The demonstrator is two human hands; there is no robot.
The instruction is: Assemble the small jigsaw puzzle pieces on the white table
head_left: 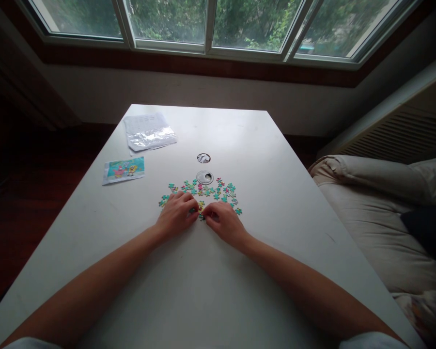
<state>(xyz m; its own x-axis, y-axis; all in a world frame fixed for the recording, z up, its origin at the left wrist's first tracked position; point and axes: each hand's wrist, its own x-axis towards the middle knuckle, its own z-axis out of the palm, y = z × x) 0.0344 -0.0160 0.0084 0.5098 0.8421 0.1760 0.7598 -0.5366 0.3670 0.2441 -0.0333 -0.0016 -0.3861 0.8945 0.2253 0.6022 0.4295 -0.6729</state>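
Many puzzle pieces [231,187] near left hand [178,211], right hand [225,221] (both curled); cannot tell if grip holds any.

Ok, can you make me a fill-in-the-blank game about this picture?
1. The puzzle pieces lie on a ____ table.
2. The cartoon sheet lies to the ____ of the left hand.
3. The number of round things just beyond the pieces is ____.
4. The cushioned seat is on the ____ side of the table.

Missing words: white; left; two; right.
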